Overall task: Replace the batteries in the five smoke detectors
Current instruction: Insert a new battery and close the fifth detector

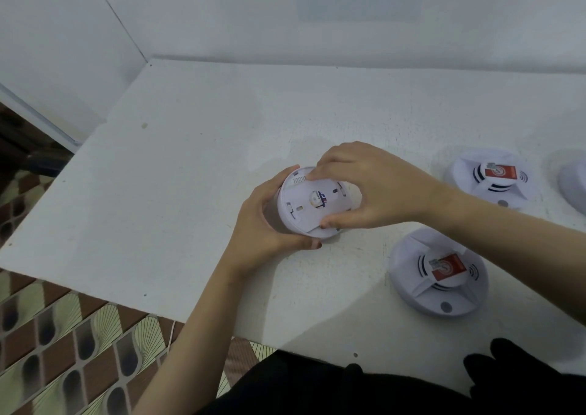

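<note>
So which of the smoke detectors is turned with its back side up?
The smoke detector held by both hands, left of the rest. It shows its flat back plate; the two detectors on the table show red-labelled fronts.

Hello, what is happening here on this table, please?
A person is working on a white smoke detector, held tilted above the white table with its back side facing the camera. The left hand cups its rim, while the right hand grips the back plate, thumb and fingers on its edge. Two more detectors, and, lie to the right, each bearing a red label; part of another one shows at the frame edge. No loose battery is visible.
</note>
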A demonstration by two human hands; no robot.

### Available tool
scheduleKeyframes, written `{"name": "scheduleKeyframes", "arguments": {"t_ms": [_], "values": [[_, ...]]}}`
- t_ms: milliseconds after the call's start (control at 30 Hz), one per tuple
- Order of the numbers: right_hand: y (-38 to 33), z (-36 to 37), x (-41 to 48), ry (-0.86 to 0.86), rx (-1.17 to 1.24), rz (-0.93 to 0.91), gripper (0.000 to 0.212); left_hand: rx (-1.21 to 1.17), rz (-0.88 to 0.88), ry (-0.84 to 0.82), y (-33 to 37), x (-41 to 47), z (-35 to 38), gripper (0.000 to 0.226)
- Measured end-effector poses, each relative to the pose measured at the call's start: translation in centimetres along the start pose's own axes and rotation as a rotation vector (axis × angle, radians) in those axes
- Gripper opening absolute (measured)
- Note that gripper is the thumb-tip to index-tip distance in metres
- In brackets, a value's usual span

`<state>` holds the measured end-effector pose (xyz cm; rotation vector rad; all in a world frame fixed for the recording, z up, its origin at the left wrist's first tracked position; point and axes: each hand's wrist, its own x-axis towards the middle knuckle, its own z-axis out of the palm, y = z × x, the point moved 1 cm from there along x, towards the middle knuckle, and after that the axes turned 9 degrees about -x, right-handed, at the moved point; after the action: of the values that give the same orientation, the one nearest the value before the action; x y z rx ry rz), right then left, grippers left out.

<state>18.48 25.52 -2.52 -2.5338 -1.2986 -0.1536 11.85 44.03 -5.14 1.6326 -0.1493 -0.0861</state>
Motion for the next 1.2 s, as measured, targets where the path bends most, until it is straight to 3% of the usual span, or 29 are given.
{"name": "scheduleKeyframes", "arguments": {"t_ms": [333, 933, 1200], "values": [[-0.3, 0.6, -0.3, 0.059, -0.030, 0.032, 0.058, 0.053, 0.029, 0.039, -0.1, 0.0, 0.4, 0.067], [-1.1, 0.8, -0.4, 0.056, -0.150, 0.057, 0.067, 0.218, 0.047, 0.165, -2.0, 0.0, 0.2, 0.086], [-1.3, 0.9, -0.6, 0.053, -0.155, 0.087, 0.068, 0.257, 0.089, 0.190, -1.7, -0.1, 0.4, 0.080]]}}
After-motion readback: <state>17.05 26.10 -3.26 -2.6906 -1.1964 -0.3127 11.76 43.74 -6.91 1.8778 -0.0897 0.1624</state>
